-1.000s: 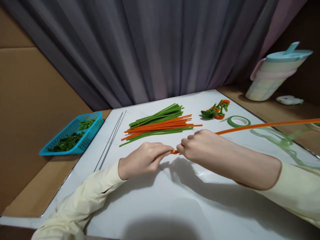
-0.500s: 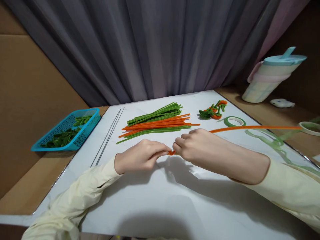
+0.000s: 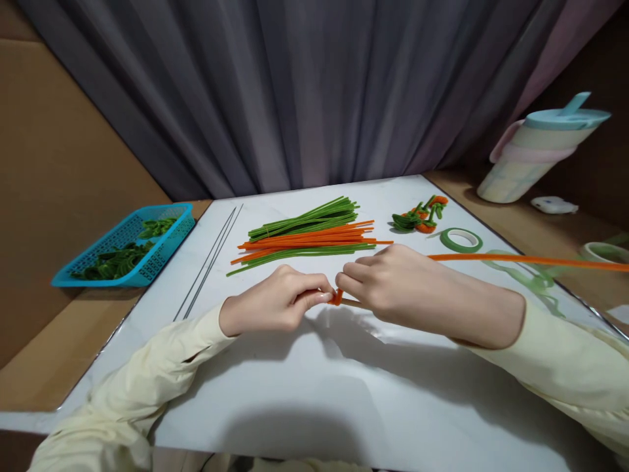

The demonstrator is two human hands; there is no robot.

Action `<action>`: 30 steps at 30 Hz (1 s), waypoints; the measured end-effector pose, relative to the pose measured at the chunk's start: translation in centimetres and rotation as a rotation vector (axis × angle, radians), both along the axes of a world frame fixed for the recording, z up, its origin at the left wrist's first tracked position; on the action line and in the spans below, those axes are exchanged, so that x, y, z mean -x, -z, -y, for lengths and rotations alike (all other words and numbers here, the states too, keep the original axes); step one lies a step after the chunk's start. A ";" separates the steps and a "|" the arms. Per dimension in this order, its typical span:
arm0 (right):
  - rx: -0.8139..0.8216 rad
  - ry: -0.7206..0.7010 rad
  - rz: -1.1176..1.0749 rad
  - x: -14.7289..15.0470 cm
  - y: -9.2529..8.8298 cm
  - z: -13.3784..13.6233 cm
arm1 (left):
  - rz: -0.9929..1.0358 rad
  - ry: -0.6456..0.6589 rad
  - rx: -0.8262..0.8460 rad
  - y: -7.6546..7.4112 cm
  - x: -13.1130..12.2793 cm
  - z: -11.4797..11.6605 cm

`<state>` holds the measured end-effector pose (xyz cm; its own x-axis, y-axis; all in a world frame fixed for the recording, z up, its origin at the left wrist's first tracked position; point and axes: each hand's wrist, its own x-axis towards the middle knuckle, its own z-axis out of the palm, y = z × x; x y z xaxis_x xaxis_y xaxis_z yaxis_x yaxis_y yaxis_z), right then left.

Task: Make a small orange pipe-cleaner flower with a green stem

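Orange stem [image 3: 515, 259]: coiled end held low over the surface [image 3: 314, 393]. Left hand [image 3: 275, 298] fingers pinch that end, seemingly steadying it; right hand [image 3: 398, 282] fingers clasp the stem, tail trailing right.

Two hands [image 3: 275, 298] [image 3: 393, 282], one basket [image 3: 150, 269], one jug [image 3: 531, 160]

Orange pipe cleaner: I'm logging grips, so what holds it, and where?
Both hands hold the orange pipe cleaner at its curled end: the left hand pinches the curl, the right hand grips just beside it.
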<state>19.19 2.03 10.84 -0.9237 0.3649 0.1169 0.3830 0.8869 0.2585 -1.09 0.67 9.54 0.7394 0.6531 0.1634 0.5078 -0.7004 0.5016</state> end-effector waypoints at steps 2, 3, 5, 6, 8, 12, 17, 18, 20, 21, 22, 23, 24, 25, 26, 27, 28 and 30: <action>0.079 0.021 -0.022 -0.2 -0.3 -0.6 | 0.035 0.012 -0.005 -0.3 0.0 0.1; 0.131 0.028 -0.043 -0.4 -0.4 -1.0 | 0.058 0.010 -0.009 -0.4 0.0 0.2; 0.257 0.014 -0.085 -0.5 -0.6 -1.6 | 0.109 -0.003 -0.013 -0.7 0.1 0.3; 0.326 -0.009 -0.103 -0.5 -0.7 -1.9 | 0.133 -0.008 -0.011 -0.8 0.1 0.4; 0.453 -0.085 -0.147 -0.4 -0.6 -2.4 | 0.178 -0.012 0.011 -0.9 0.1 0.6; 0.634 -0.202 -0.289 0.0 -0.2 -2.9 | 0.283 -0.051 0.108 -0.8 0.1 0.9; 0.595 -0.201 -0.448 0.5 0.8 -3.0 | 0.479 -0.119 0.310 -0.2 0.2 0.8; 0.544 -0.195 -0.487 0.5 1.2 -2.9 | 0.527 -0.133 0.381 -0.1 0.2 0.7; 0.381 -0.150 -0.557 0.7 1.9 -2.6 | 0.625 -0.147 0.528 0.1 0.2 0.6; 0.284 -0.119 -0.575 0.9 2.4 -2.5 | 0.673 -0.143 0.593 0.1 0.2 0.6; 0.189 -0.085 -0.577 1.0 2.8 -2.3 | 0.717 -0.137 0.649 0.1 0.2 0.6; 0.103 -0.053 -0.567 1.1 3.1 -2.1 | 0.755 -0.129 0.700 0.2 0.1 0.6; 0.024 -0.025 -0.555 1.3 3.5 -1.9 | 0.788 -0.124 0.742 0.2 0.0 0.6; -0.048 -0.002 -0.538 1.4 3.8 -1.7 | 0.813 -0.128 0.769 0.2 -0.1 0.6; -0.118 0.018 -0.527 1.5 4.0 -1.5 | 0.829 -0.140 0.784 0.2 -0.3 0.7; -0.190 0.034 -0.518 1.7 4.2 -1.4 | 0.838 -0.159 0.785 0.3 -0.4 0.7; -0.260 0.048 -0.507 1.8 4.3 -1.2 | 0.841 -0.181 0.772 0.3 -0.6 0.8; -0.366 0.081 -0.468 2.0 4.4 -0.9 | 0.826 -0.224 0.713 0.4 -0.8 0.9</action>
<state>17.17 2.94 6.45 -0.7149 0.2909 0.6358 0.5922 0.7354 0.3294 -0.27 -0.22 9.10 0.4302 0.8987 0.0854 -0.0893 -0.0518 0.9947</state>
